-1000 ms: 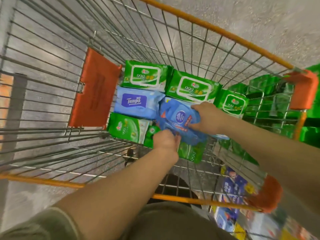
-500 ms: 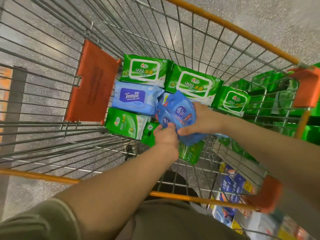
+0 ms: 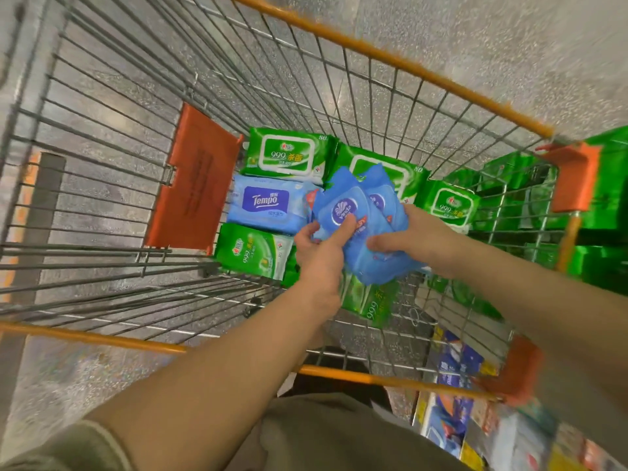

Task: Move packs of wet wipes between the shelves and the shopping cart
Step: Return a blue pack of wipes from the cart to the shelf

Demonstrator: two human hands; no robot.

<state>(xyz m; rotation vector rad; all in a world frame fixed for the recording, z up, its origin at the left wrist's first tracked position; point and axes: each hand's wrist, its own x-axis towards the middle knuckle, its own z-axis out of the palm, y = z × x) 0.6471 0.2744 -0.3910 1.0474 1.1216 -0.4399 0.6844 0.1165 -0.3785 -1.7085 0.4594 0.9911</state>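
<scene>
Blue wipes packs (image 3: 365, 226) — soft, glossy, round white-logo lids, fanned.

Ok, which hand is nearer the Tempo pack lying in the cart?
Left. The left hand grips the blue packs just right of the Tempo pack, not touching it. The right hand holds the same packs on their far side.

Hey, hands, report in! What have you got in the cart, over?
Left hand and right hand both grip the blue wipes packs. Packs tilted above green 999 packs in cart. Nothing blocking.
</scene>
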